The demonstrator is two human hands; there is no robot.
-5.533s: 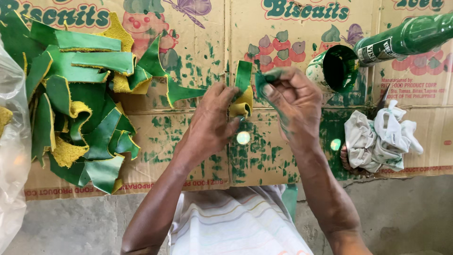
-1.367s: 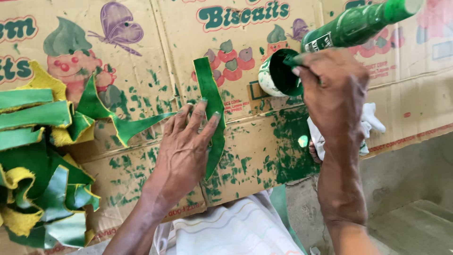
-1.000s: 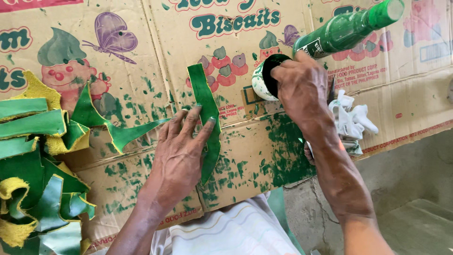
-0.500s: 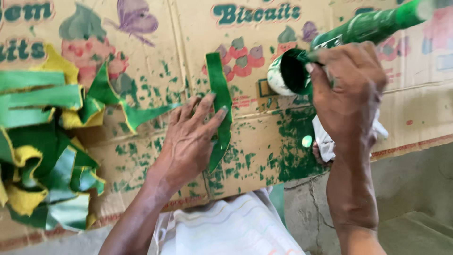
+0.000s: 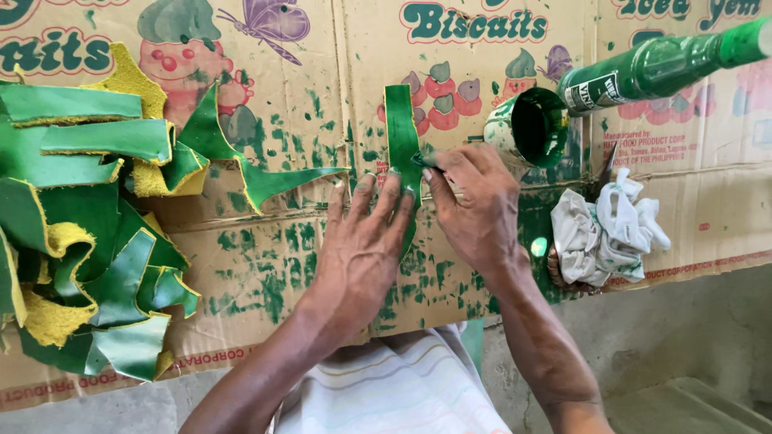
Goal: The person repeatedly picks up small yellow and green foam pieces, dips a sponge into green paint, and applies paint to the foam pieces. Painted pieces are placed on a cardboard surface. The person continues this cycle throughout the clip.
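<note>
Paint-flecked cardboard [image 5: 265, 265] under green strips [image 5: 96, 201]

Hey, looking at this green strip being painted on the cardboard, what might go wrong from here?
The open paint cup sits close beside the right hand, so a stray move might tip it. The left hand lies flat on the green strip and may smear wet paint. The green bottle lies on its side and might roll toward the white rag.

We see an improvised craft workshop: flattened, paint-spattered brown cardboard sheets [image 5: 265, 265] form the bench, with green-painted yellow leather offcuts [image 5: 88, 241] piled on their left part.
</note>
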